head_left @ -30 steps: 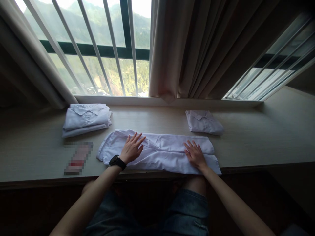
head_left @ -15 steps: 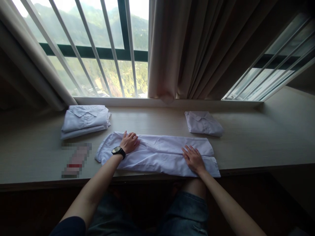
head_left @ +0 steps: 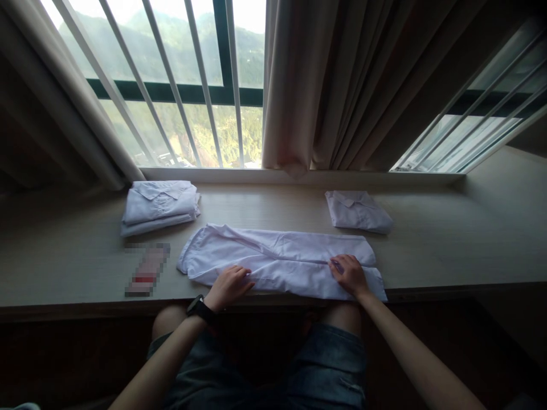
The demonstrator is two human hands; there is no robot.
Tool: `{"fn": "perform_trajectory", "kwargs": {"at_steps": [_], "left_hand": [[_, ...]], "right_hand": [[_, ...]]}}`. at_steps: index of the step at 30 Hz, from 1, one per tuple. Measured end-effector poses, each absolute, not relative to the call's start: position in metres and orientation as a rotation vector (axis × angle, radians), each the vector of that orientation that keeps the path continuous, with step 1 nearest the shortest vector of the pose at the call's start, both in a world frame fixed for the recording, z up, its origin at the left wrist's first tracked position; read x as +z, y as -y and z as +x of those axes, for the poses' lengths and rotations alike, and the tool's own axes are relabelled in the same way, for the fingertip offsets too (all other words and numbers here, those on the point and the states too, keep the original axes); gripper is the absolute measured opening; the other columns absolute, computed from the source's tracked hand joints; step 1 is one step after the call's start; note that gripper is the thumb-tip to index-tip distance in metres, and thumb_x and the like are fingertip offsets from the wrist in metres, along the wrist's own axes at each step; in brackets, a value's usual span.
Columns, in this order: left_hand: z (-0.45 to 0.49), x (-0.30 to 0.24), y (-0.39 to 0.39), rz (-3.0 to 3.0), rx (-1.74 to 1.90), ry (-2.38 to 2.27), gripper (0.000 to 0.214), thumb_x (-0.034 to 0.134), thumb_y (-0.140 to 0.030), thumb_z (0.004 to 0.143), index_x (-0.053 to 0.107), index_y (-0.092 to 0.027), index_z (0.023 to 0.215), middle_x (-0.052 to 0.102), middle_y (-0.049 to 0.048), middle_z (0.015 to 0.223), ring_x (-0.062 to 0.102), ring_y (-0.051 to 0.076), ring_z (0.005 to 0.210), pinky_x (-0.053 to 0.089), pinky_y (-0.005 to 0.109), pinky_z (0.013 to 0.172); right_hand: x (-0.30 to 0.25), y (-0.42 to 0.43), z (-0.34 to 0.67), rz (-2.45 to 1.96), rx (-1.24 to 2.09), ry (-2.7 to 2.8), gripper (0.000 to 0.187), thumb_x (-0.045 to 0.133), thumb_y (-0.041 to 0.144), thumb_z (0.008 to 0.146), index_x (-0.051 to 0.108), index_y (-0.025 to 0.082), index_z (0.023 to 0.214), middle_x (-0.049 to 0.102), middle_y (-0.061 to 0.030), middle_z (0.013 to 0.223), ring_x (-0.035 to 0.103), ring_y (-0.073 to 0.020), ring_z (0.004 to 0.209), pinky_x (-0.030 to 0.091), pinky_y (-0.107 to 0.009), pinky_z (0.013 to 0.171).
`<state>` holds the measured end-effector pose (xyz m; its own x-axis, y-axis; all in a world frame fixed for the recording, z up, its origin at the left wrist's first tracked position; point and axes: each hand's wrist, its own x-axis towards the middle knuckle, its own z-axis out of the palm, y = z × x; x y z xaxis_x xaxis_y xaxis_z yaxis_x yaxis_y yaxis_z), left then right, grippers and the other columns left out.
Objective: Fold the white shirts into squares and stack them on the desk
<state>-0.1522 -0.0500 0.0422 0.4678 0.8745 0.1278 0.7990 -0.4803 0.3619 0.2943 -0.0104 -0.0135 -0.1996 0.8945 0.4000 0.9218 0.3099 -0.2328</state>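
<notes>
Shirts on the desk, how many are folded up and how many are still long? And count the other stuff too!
Folded white shirt piles: 2
Long white shirt, gripped by left hand and right hand: 1
Blurred reddish thing: 1
Total: 4

It looked like a room in a home or hotel, high up. Heavy beige pleated curtains hung at a white-barred window over green hills. Toward the back-left corner of the pale wooden window counter sat a stack of folded white shirts — a half-folded white shirt lay along its front edge.
</notes>
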Motion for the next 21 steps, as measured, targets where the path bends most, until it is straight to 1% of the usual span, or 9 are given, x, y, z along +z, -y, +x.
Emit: {"fn": "perform_trajectory", "kwargs": {"at_steps": [3,4,5,8,11,14,17,19,21], "left_hand": [[-0.155,0.034,0.049,2.380,0.347,-1.464,0.027,0.056,-0.043,0.095,0.065,-0.019,0.087,0.066,0.0059,0.089,0.063,0.019,0.081,0.044,0.028,0.073],[-0.156,0.034,0.048,2.370,0.333,-1.456,0.028,0.056,-0.043,0.095,0.064,-0.019,0.085,0.065,0.0053,0.088,0.062,0.018,0.079,0.043,0.028,0.071],[-0.157,0.034,0.047,2.371,0.329,-1.446,0.027,0.055,-0.043,0.095,0.063,-0.019,0.085,0.065,0.0048,0.088,0.062,0.018,0.079,0.042,0.027,0.070],[-0.156,0.043,0.048,2.422,0.315,-1.431,0.020,0.054,-0.039,0.097,0.062,-0.021,0.096,0.067,0.0043,0.090,0.063,0.019,0.081,0.041,0.028,0.070],[-0.156,0.056,0.050,2.482,0.243,-1.406,0.018,0.057,-0.036,0.095,0.061,-0.022,0.104,0.069,0.0045,0.091,0.064,0.021,0.086,0.042,0.030,0.076],[-0.167,0.064,0.049,2.530,0.202,-1.409,0.021,0.066,-0.035,0.089,0.063,-0.022,0.105,0.069,0.0058,0.101,0.063,0.024,0.098,0.042,0.033,0.086],[-0.187,0.066,0.044,2.518,0.151,-1.393,0.012,0.067,-0.031,0.087,0.068,-0.022,0.093,0.068,0.0065,0.102,0.063,0.023,0.098,0.043,0.033,0.088],[-0.201,0.064,0.042,2.444,0.161,-1.330,0.012,0.063,-0.030,0.088,0.070,-0.021,0.091,0.069,0.0068,0.104,0.064,0.022,0.096,0.045,0.032,0.088],[-0.212,0.060,0.041,2.350,0.203,-1.291,0.014,0.062,-0.030,0.088,0.071,-0.020,0.094,0.068,0.0076,0.110,0.064,0.022,0.099,0.046,0.031,0.090]], "right_hand": [[-0.002,0.012,0.300,-1.622,-0.002,2.164,0.024,0.059,0.039,0.090,0.071,0.019,0.096,0.069,-0.0103,0.101,0.060,-0.0257,0.101,0.045,-0.036,0.097],[0.001,0.012,0.301,-1.633,0.023,2.180,0.023,0.060,0.039,0.089,0.070,0.019,0.096,0.069,-0.0103,0.101,0.060,-0.0256,0.100,0.045,-0.035,0.097],[0.003,0.011,0.302,-1.645,0.060,2.202,0.023,0.061,0.038,0.088,0.070,0.019,0.097,0.069,-0.0101,0.101,0.061,-0.0251,0.100,0.045,-0.034,0.096],[0.007,0.008,0.304,-1.683,0.228,2.309,0.025,0.063,0.035,0.086,0.071,0.021,0.104,0.069,-0.0080,0.109,0.063,-0.0227,0.101,0.046,-0.031,0.094],[0.013,0.004,0.305,-1.792,0.285,2.377,0.030,0.066,0.036,0.082,0.072,0.023,0.109,0.071,-0.0064,0.112,0.063,-0.0233,0.104,0.045,-0.031,0.094],[0.021,0.000,0.309,-1.891,0.265,2.431,0.028,0.068,0.040,0.079,0.075,0.023,0.100,0.073,-0.0067,0.101,0.064,-0.0250,0.099,0.044,-0.031,0.088],[0.026,0.000,0.316,-1.918,0.362,2.448,0.020,0.065,0.039,0.080,0.074,0.021,0.084,0.073,-0.0066,0.091,0.065,-0.0223,0.088,0.043,-0.027,0.078],[0.027,0.004,0.323,-1.925,0.449,2.392,0.019,0.060,0.036,0.083,0.072,0.021,0.082,0.073,-0.0056,0.087,0.065,-0.0206,0.083,0.042,-0.026,0.073],[0.027,0.009,0.330,-1.911,0.495,2.312,0.020,0.055,0.036,0.087,0.070,0.022,0.084,0.073,-0.0047,0.086,0.066,-0.0205,0.082,0.042,-0.026,0.072]]}}
